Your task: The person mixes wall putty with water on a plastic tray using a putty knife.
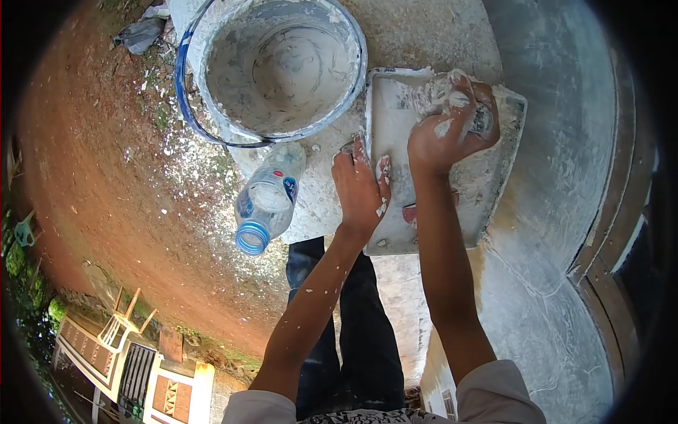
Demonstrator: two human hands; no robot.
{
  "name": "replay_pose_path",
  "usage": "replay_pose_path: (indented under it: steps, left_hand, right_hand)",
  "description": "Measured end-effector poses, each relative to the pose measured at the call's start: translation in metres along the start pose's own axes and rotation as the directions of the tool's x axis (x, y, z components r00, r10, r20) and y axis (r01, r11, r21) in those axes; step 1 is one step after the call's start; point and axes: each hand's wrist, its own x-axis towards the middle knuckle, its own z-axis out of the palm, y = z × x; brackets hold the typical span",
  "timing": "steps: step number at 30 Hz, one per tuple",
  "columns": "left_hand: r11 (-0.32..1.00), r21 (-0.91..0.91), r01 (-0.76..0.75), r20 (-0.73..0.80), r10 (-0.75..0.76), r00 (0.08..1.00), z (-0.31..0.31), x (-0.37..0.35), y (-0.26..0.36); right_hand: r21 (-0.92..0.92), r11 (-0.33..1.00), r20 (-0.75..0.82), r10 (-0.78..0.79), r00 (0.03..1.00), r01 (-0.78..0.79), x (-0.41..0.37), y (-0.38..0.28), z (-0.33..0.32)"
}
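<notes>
My left hand (pixel 360 187) grips the left rim of a shallow rectangular tray (pixel 399 244), its thumb on the inner side and its fingers outside. White paste coats the tray and spots both hands. Over the tray's upper part, my right hand (pixel 452 134) is closed around a greyish, paste-smeared object (pixel 482 120) whose kind I cannot make out. Wet white paste (pixel 427 95) lies beside these fingers. A reddish-brown piece (pixel 409 213) rests in the tray, partly hidden by my right forearm.
A paste-coated bucket (pixel 212 78) with a blue-black handle stands left of the tray. Below it lies a clear plastic bottle (pixel 282 177) with a blue neck. White-splattered red soil (pixel 155 169) spreads left; a smooth grey surface (pixel 558 177) curves along the right.
</notes>
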Motion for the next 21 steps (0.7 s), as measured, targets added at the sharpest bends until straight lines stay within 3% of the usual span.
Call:
replay_pose_path:
  steps: [1,2,3,4,5,7,10,12,14,15,16,18,20,21]
  left_hand:
    - [1.000,-0.010,-0.001,0.007,0.001,1.000,-0.001,-0.003,0.001]
    - [1.000,-0.026,-0.016,0.010,0.016,1.000,0.000,-0.001,0.004]
    - [1.000,-0.009,0.007,0.002,-0.007,1.000,0.004,-0.001,0.004]
    - [1.000,-0.001,0.003,-0.009,-0.003,1.000,0.002,0.002,0.004]
    - [1.000,0.019,-0.021,-0.029,0.022,0.999,0.002,0.001,0.004]
    - [0.997,0.030,-0.067,-0.070,0.069,0.995,0.003,0.001,0.002]
    - [1.000,0.011,-0.015,-0.043,0.015,0.999,0.004,0.001,0.005]
    - [0.999,0.041,-0.010,-0.078,0.013,0.997,0.005,0.005,0.001]
    - [1.000,0.022,0.007,0.017,-0.007,1.000,-0.001,0.000,0.007]
    - [1.000,0.007,-0.010,-0.007,0.010,1.000,-0.001,0.000,0.008]
    - [1.000,0.000,-0.024,-0.015,0.024,1.000,0.002,0.005,0.010]
    - [1.000,0.009,0.009,0.001,-0.009,1.000,-0.001,0.002,0.008]
    - [0.999,0.028,0.021,-0.003,-0.021,1.000,0.000,0.001,0.005]
    - [0.999,0.025,0.026,0.015,-0.026,1.000,-0.002,0.000,0.005]
  right_hand:
    - [-0.005,0.998,0.095,0.065,0.993,-0.065,-0.014,0.005,0.008]
    - [-0.067,0.997,0.036,-0.026,0.999,0.028,-0.024,0.011,0.011]
    - [0.178,0.966,-0.036,0.195,0.980,-0.186,-0.015,0.002,0.012]
    - [0.432,0.824,-0.038,0.424,0.905,-0.368,-0.008,-0.012,0.012]
    - [0.439,0.818,-0.036,0.429,0.903,-0.371,-0.004,-0.013,0.011]
    - [0.014,0.992,0.054,0.124,0.991,-0.125,0.001,-0.007,-0.002]
    - [0.017,0.994,0.162,0.102,0.982,-0.106,0.008,-0.011,-0.005]
    - [0.125,0.984,0.071,0.117,0.991,-0.125,0.003,-0.003,0.002]
    - [0.128,0.991,-0.068,0.054,0.996,-0.045,-0.026,0.015,0.012]
    - [0.187,0.950,0.038,0.247,0.968,-0.249,-0.029,0.011,0.007]
    - [0.187,0.954,0.026,0.235,0.972,-0.236,-0.013,0.010,0.001]
    - [-0.303,0.953,0.108,0.004,0.994,0.029,0.014,0.006,-0.023]
    - [-0.576,0.817,0.101,0.116,0.988,-0.037,0.008,0.037,-0.059]
    - [-0.707,0.705,0.093,0.003,0.996,0.064,0.008,0.053,-0.073]
